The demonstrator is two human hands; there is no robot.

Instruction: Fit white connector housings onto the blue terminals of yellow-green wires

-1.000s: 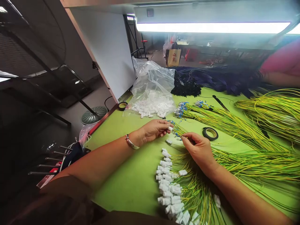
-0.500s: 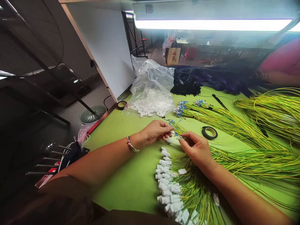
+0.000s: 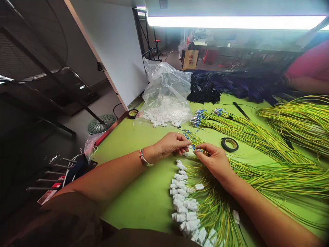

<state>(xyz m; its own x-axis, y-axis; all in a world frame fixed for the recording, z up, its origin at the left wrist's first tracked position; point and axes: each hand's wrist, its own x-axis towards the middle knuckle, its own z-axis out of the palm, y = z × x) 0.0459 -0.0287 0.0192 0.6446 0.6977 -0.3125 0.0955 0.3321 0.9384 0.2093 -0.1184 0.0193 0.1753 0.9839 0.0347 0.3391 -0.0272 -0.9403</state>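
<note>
My left hand [image 3: 178,144] pinches a small white connector housing [image 3: 190,146], mostly hidden by the fingertips. Close on its right, my right hand [image 3: 212,156] has thumb and forefinger closed on a yellow-green wire with a blue-sleeved terminal [image 3: 197,150] pointing at the housing. More blue-tipped wire ends [image 3: 189,133] lie just behind the fingers. In front of both hands runs a row of white connectors [image 3: 183,202] with yellow-green wires [image 3: 218,209] fanning off to the right.
A clear bag of white housings [image 3: 167,109] stands at the back, a tape roll [image 3: 133,114] beside it. Another black tape roll [image 3: 229,144] lies near terminal-tipped wire bundles [image 3: 246,132]. Dark wires [image 3: 236,84] and a co-worker's pink sleeve [image 3: 308,65] are behind.
My right hand has moved slightly left, bringing its fingertips closer to my left hand. The blue-sleeved terminal now shows between the hands. The camera view has shifted a little.
</note>
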